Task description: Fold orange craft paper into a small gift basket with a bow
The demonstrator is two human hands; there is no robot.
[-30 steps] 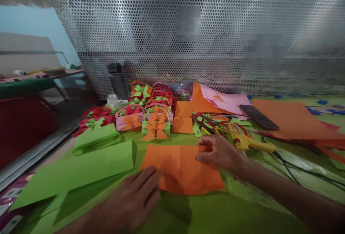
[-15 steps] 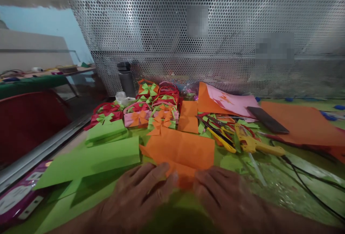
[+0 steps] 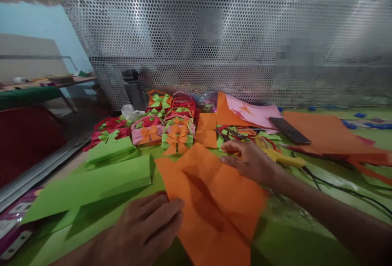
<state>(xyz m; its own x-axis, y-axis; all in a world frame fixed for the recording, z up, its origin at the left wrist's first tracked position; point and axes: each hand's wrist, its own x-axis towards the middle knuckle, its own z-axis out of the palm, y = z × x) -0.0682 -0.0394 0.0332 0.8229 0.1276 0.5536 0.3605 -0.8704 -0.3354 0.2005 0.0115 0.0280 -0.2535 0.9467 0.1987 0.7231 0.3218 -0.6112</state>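
A creased sheet of orange paper (image 3: 214,213) lies turned at a slant in front of me, its folds partly raised. My left hand (image 3: 147,225) is closed at the sheet's left edge, fingers bent over it. Above the sheet's right side, my right hand (image 3: 249,159) reaches forward with its fingers apart and nothing visible in them. Just beyond that hand are scissors and paper scraps (image 3: 229,133), partly covered by it. A yellow glue gun (image 3: 289,159) lies to its right, its front hidden by the hand.
Small paper bags with bows (image 3: 176,129) stand in rows ahead. Folded green paper (image 3: 92,188) lies at left. A dark phone (image 3: 289,130) rests near orange sheets (image 3: 324,131) at right. A dark bottle (image 3: 134,90) stands before a perforated metal panel (image 3: 183,25). The glue gun's cable (image 3: 346,188) trails right.
My right hand has left the orange paper and moved forward and right, toward the scissors. The sheet has been turned and partly unfolded. My left hand stays at its left side.
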